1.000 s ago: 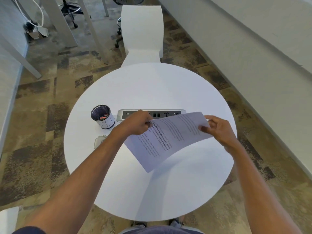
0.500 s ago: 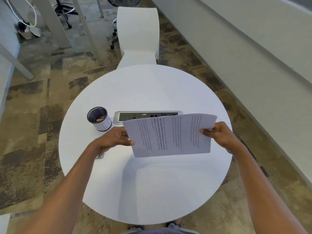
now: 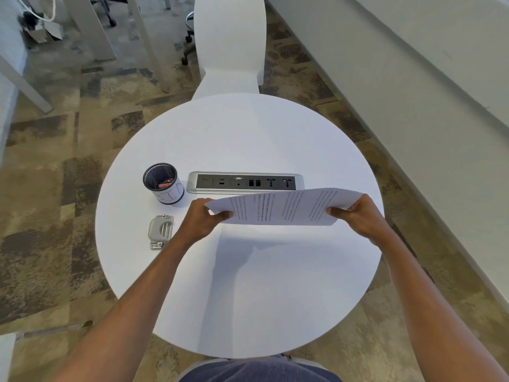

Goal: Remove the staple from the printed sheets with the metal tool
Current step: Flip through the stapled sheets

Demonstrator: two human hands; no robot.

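The job has hardly begun: over the round white desk point(image 3: 239, 285) both hands hold the papers point(image 3: 283, 208) up in the air, the left hand point(image 3: 201, 219) closed on the left edge and the right hand point(image 3: 358, 216) closed on the right edge. The metal tool point(image 3: 160, 231) lies untouched on the desk, left of the left hand. I cannot see the staple, so it is likely still in; the papers were tipped up before and now lie flatter.

Cup point(image 3: 164, 184) left of socket strip point(image 3: 245, 182) on the worktop point(image 3: 248, 285); tool point(image 3: 160, 231) before the cup; sheets point(image 3: 283, 208) right of it.
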